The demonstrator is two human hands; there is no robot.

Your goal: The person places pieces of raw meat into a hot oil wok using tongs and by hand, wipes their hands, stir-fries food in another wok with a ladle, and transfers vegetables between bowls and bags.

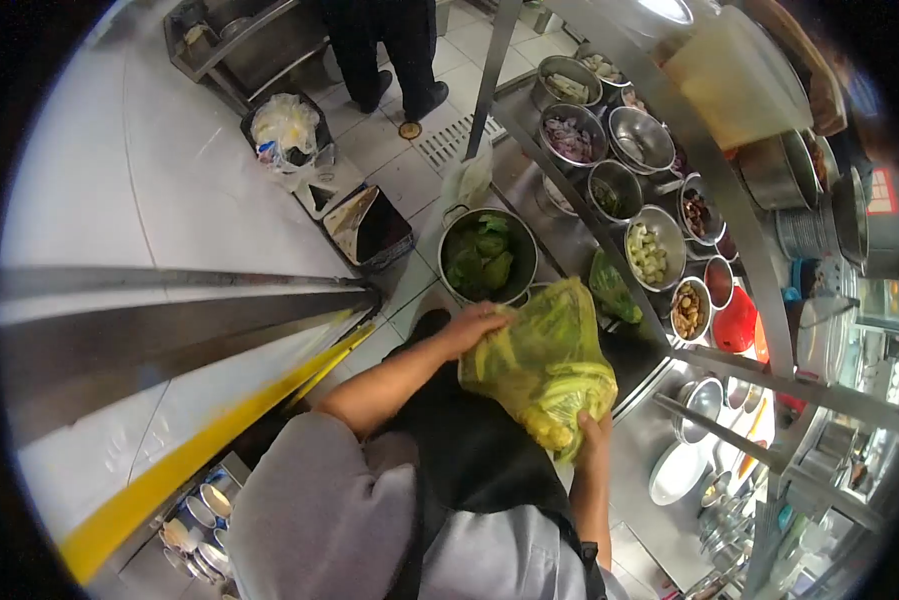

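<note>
My left hand (473, 328) pinches the upper left edge of a yellow-green see-through bag (531, 345). Pale green and yellow vegetables (572, 398), long in shape, lie bunched in its lower right end; their exact kind is unclear. Around that bulging end my right hand (594, 440) is closed, its fingers partly hidden by the bag. Just beyond the bag stands a deep metal pot (529, 232) with dark green leaves (489, 258) inside. A leafy green bundle (611, 290) rests on the counter right of the pot.
Metal bowls of chopped food, such as red onion (569, 140) and pale green pieces (647, 255), fill the counter at right under a metal shelf frame (659, 90). A black bin (381, 232) and a bagged bin (287, 130) stand left. Another person's legs (389, 50) are ahead.
</note>
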